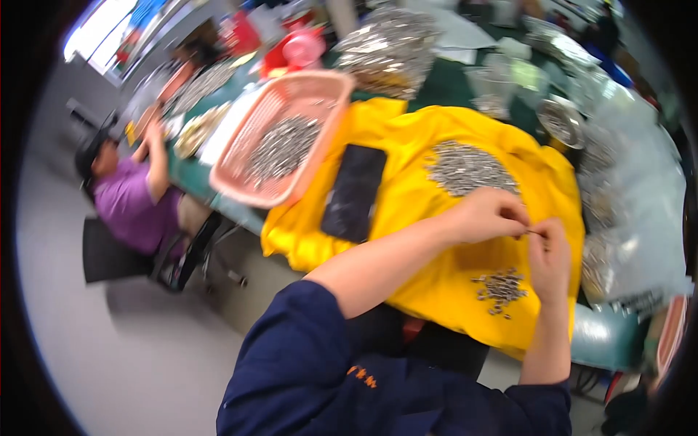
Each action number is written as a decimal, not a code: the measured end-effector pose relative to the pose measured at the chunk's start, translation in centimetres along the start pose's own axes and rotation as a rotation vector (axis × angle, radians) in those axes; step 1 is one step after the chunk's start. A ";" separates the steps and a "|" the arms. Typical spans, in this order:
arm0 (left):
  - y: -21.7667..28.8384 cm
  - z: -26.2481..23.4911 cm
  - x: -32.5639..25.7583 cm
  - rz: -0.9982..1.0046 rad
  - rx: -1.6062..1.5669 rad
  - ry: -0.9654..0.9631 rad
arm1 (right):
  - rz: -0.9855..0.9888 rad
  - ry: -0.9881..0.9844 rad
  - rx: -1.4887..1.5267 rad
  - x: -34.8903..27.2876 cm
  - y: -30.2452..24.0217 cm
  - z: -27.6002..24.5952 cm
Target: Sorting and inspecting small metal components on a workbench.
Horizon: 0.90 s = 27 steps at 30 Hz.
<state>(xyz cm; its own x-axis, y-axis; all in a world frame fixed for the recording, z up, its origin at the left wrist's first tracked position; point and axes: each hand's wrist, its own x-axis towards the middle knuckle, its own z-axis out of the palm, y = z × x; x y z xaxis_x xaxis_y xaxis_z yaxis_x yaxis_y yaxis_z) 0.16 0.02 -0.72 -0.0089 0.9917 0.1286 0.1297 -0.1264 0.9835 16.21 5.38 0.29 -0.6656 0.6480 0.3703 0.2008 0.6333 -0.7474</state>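
Over the yellow cloth point(414, 167), my left hand point(487, 216) and my right hand point(550, 251) meet fingertip to fingertip. Both are pinched closed around a small, thin dark piece, too small to name. Just beyond my left hand lies a wide pile of small silvery metal parts point(465, 167). A smaller heap of short metal pieces point(502, 289) sits on the cloth nearer to me, left of my right wrist. To the left of the large pile, a dark flat rectangular thing point(354, 192) rests on the cloth.
A pink plastic basket point(225, 171) with many metal parts stands at the left. Clear bags of parts point(603, 247) line the right side, near a round tin point(561, 122). Silvery bags point(389, 51) lie at the back. Another person in purple point(134, 189) sits at far left.
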 end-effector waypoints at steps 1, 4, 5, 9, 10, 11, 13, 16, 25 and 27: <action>-0.2 0.5 0.3 -0.047 -0.113 -0.029 | 0.064 0.021 0.037 -0.3 0.2 -0.3; -0.3 1.1 0.7 -0.081 -0.212 -0.053 | -0.004 0.076 0.013 -0.4 -0.4 -1.1; -0.3 1.5 1.0 -0.084 -0.256 -0.053 | -0.010 0.080 -0.005 -0.5 -0.5 -1.4; -0.2 1.7 1.1 -0.169 -0.321 -0.068 | 0.066 0.096 0.037 -0.8 -0.3 -1.5; -0.3 1.5 1.0 -0.177 -0.324 -0.080 | 0.085 0.084 0.044 -0.8 -0.2 -1.4; -0.3 1.4 1.0 -0.173 -0.318 -0.092 | 0.103 0.070 0.051 -0.8 -0.2 -1.4; -0.2 1.4 0.9 -0.214 -0.348 -0.074 | 0.132 0.074 0.062 -0.7 -0.5 -1.3; -0.4 1.2 0.7 -0.208 -0.380 -0.075 | 0.118 0.062 0.067 -0.7 -0.8 -1.3; -1.0 1.2 0.8 -0.218 -0.447 -0.087 | 0.084 0.029 0.067 -0.6 -0.3 -1.5; -1.0 1.1 0.8 -0.205 -0.431 -0.099 | 0.067 0.027 0.066 -0.5 -0.3 -1.4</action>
<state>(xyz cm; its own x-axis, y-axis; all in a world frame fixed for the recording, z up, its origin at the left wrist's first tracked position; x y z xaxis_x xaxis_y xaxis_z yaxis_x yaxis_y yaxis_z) 1.10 0.96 -1.74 0.1054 0.9923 -0.0652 -0.2874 0.0932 0.9533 17.51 5.49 1.09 -0.6322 0.7000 0.3322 0.1957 0.5591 -0.8057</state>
